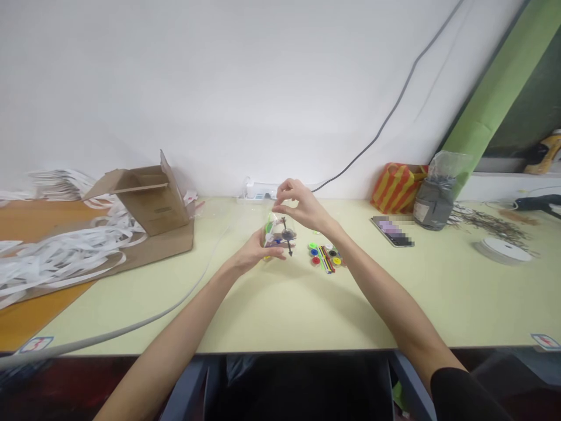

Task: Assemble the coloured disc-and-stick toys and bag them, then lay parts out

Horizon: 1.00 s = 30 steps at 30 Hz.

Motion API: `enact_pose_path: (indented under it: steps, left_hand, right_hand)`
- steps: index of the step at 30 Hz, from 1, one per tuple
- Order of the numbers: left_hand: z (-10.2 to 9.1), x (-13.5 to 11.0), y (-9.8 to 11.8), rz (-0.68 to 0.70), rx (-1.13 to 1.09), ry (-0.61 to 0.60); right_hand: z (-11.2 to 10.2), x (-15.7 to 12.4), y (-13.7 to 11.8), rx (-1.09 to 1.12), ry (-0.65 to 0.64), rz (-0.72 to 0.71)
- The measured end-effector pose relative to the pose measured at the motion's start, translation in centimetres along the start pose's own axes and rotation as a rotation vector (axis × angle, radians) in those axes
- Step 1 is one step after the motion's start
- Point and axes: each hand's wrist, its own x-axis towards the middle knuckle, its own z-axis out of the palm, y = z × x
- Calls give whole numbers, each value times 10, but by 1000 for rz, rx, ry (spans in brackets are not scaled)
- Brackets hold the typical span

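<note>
From the head view, the left hand (255, 251) cups a clear plastic packet (278, 235) above the worktop (289, 310), its fingers (274, 252) curled against the near side and hiding part of it; the small coloured contents are too blurred to make out; the right hand (304, 206) hangs just above, its fingers (284, 188) part open, gripping nothing visible; coloured discs and sticks (324, 257) lie just right of the packet; a power strip (258, 190) stands behind; bare worktop runs forward to the front edge.
</note>
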Motion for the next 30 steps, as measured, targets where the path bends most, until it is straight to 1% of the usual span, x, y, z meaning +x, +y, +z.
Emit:
enact_pose_path:
  steps: [2,3,4,5,6,7,8,9,10,11,12,13,14,17,19,21,23,26,28,30]
  left_hand:
    - [-2,2,-2,-16,47,44]
    - [-4,3,-3,1,59,98]
    - [-7,4,-3,36,58,174]
    - [-11,5,-2,81,48,259]
    - [-16,5,-2,131,28,353]
    - [-20,6,-1,168,8,428]
    - [-24,6,0,197,-9,492]
    - [-27,6,0,217,-25,542]
    - [-29,6,0,229,-37,574]
    - [-29,6,0,236,-47,594]
    - [-29,6,0,240,-56,603]
    - [-28,6,-1,242,-64,603]
    - [-27,6,-1,242,-71,602]
    - [-23,6,-2,234,-73,597]
    - [-22,6,-3,226,-58,586]
    - [-21,6,-2,221,-45,571]
    - [-21,6,-1,221,-47,567]
    - [-20,5,2,233,-41,570]
    - [-20,4,4,246,-16,560]
    - [-18,4,4,248,30,536]
  right_hand:
    - [6,1,1,-5,157,19]
    - [8,1,3,-10,258,53]
    - [10,0,8,-22,354,99]
    - [12,-1,14,-40,418,150]
    - [13,-3,22,-62,423,199]
    - [16,-6,30,-84,347,241]
    - [19,-8,38,-94,181,273]
    - [22,-11,45,-88,-46,296]
    - [27,-14,51,-72,-290,313]
    - [33,-16,54,-55,-506,327]
    - [40,-18,56,-50,-664,343]
    - [46,-20,56,-61,-763,359]
    - [53,-21,54,-82,-812,370]
    - [68,-23,47,-126,-840,361]
    - [71,-23,45,-110,-825,341]
    - [69,-22,47,-51,-791,317]
    - [61,-20,51,42,-708,279]
    - [40,-16,59,146,-472,268]
    - [20,-12,65,164,-269,311]
    - [-3,-9,70,159,-32,348]
